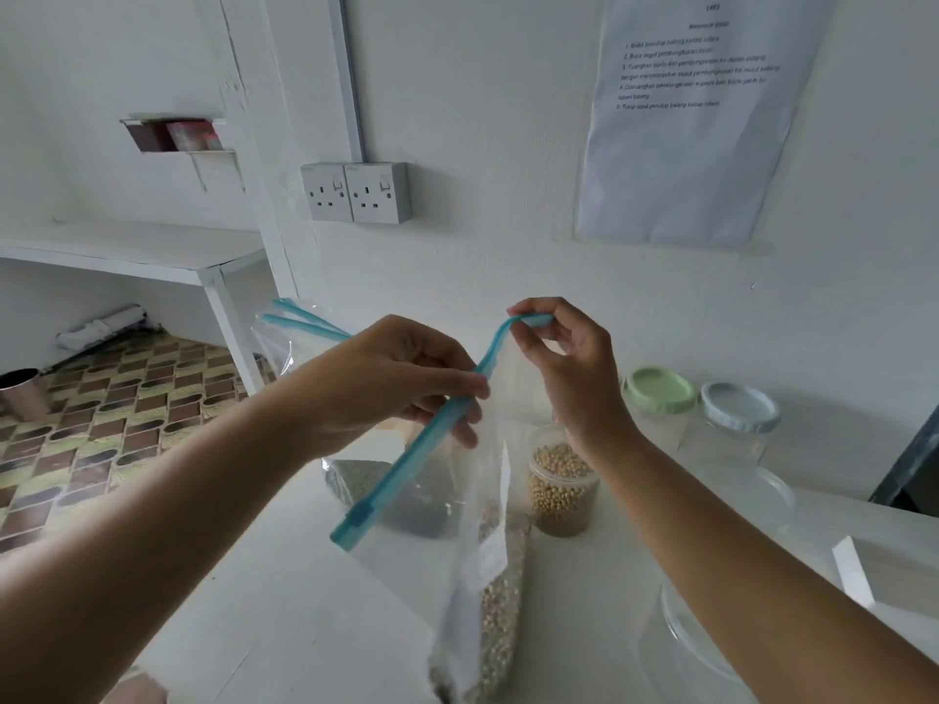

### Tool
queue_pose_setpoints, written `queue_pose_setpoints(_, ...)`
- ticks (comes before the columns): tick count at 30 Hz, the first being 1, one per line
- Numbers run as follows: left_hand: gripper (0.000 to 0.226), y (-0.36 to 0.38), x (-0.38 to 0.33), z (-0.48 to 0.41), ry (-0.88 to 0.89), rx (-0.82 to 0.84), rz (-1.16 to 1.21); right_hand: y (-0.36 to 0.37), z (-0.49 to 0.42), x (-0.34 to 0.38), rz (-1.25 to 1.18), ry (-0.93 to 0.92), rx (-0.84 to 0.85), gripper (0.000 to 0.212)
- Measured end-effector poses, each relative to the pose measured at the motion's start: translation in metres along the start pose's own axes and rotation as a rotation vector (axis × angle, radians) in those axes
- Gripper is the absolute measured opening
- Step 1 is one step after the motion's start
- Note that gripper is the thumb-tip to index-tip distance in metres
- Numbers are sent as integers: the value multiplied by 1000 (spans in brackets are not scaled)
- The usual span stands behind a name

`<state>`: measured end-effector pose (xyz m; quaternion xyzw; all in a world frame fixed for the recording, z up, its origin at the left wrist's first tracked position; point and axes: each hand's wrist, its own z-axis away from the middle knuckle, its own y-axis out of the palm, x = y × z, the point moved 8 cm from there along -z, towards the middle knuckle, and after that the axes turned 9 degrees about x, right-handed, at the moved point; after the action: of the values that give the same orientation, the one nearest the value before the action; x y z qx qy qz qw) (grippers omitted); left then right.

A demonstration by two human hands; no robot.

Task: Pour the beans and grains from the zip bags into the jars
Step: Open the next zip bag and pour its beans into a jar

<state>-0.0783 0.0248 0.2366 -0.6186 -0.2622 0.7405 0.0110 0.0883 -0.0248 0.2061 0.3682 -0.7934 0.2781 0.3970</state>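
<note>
Two hands are holding the blue zip strip (401, 480) of a zip bag (493, 602) over the worktop (284, 617): left hand (406, 383) pinching midway, right hand (569, 368) pinching its far end.

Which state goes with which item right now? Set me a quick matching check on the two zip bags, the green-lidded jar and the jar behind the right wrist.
Things:
1. held zip bag
2. green-lidded jar
3. jar behind the right wrist
4. rear zip bag

States:
a. holds yellowish beans
b. lid on, looks empty
c. blue zip strip gripped by left hand and right hand
d. holds dark greenish grains

Pairs: 1-c, 2-b, 3-a, 4-d
</note>
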Motion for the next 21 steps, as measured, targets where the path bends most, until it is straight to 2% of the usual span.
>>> queue_pose_setpoints(3,18,14,8,-2,-22,-38,148,-7,11,-5,156,79,-56,25)
queue_pose_setpoints(6,15,26,18,-5,-25,-75,290,-19,30,1,133,126,-109,18)
queue_pose_setpoints(10,23,44,25,-8,-14,-6,415,-10,54,5,-132,284,137,33)
queue_pose_setpoints(15,32,55,24,-10,3,71,351,-6,69,8,-304,393,270,26)
queue_pose_setpoints(21,29,53,24,-9,18,15,195,-9,71,13,-268,396,333,19)
